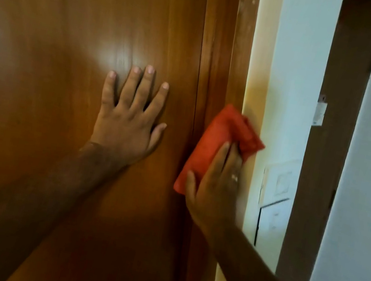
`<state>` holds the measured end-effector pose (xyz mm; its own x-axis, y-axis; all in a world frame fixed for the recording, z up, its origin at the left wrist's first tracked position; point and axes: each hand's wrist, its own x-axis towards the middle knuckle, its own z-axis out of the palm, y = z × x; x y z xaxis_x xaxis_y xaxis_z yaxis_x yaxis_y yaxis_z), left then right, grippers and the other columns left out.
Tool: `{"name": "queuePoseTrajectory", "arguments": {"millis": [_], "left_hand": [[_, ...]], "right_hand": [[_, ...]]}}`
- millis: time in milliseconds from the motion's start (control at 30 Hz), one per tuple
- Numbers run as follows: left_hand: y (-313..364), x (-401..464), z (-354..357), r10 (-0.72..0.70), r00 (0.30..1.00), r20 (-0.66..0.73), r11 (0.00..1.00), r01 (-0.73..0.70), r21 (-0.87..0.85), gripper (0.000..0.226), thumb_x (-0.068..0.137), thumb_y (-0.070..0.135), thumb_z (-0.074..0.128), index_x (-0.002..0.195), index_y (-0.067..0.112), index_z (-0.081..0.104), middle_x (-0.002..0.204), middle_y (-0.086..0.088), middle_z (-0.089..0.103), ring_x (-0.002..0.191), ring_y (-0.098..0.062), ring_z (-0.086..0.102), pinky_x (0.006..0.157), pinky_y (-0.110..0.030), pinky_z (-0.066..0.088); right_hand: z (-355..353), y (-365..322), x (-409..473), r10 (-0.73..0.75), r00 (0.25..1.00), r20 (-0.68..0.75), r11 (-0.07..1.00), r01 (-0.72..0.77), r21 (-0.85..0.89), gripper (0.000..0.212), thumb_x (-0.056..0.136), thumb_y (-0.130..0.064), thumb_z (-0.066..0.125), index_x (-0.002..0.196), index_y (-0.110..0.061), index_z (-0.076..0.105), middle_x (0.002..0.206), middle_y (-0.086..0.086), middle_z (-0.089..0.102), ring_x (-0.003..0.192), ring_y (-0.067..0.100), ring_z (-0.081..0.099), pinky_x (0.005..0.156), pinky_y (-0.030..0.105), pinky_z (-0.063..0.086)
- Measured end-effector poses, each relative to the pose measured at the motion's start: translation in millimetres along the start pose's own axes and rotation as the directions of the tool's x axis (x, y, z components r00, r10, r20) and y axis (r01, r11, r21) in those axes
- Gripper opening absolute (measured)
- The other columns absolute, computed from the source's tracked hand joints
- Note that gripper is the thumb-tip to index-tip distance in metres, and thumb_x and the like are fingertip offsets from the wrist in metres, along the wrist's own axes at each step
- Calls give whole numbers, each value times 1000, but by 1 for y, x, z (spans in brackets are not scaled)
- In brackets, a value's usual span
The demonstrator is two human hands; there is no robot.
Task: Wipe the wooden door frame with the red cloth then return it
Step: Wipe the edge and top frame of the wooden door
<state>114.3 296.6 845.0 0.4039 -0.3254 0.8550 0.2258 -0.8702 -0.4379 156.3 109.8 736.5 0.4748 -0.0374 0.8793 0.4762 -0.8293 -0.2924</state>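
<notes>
Wooden door (76, 22) braced by the spread left hand (127, 127); right hand (216, 183) presses the red cloth (219, 139) on the door frame (240, 51), wiping underway, return pending.

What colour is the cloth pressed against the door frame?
Red, verging on orange; the cloth shows clearly in the head view.

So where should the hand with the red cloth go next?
Probably slide up the door frame. The right hand presses the red cloth against its middle, and pale specks show higher up. The left hand rests flat on the door.
</notes>
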Motion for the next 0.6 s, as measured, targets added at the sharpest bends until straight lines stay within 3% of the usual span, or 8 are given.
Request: {"name": "queuePoseTrajectory", "arguments": {"millis": [100,200,333,433,533,600], "left_hand": [[-38,40,-14,-2,998,-61,1000,3,25,78,96,61,25,159,15,18,166,-22,10,153,-37,7,119,-60,-5],[-92,101,-38,-116,984,-137,991,124,49,81,95,66,22,158,16,18,165,-23,13,152,-41,10,118,-63,-2],[-145,151,-64,-148,977,-153,975,170,142,83,94,72,16,157,19,18,164,-24,15,151,-43,13,116,-68,5],[-170,164,-73,-155,973,-174,969,184,166,83,93,74,16,157,21,20,164,-23,18,150,-42,17,115,-69,8],[-181,165,-72,-124,974,-190,974,156,164,81,94,73,16,157,22,21,163,-23,21,150,-41,19,114,-70,11],[-181,165,-68,-113,973,-202,975,148,167,80,95,71,17,156,21,22,162,-24,22,149,-41,20,114,-70,12]], "right_hand": [[-25,-35,95,-46,990,-135,999,46,-5,94,89,-56,47,156,-4,7,159,29,20,142,48,31,109,56,34],[-54,-59,200,-112,966,-231,988,83,-134,82,97,-37,54,156,-3,10,161,29,15,145,47,26,113,54,33],[-85,-76,287,-164,955,-246,980,130,-150,82,98,-25,55,157,-7,2,165,25,3,149,46,16,117,56,29],[-80,-74,276,-182,945,-271,979,148,-142,78,99,-22,53,157,-6,3,165,24,6,149,44,18,116,54,30],[-56,-46,207,-233,944,-235,959,184,-214,67,102,-20,47,155,1,14,160,30,20,144,46,31,112,50,35],[-44,-29,158,-228,964,-134,955,195,-224,75,92,-18,66,150,5,25,152,37,32,133,53,44,98,55,48]]}}
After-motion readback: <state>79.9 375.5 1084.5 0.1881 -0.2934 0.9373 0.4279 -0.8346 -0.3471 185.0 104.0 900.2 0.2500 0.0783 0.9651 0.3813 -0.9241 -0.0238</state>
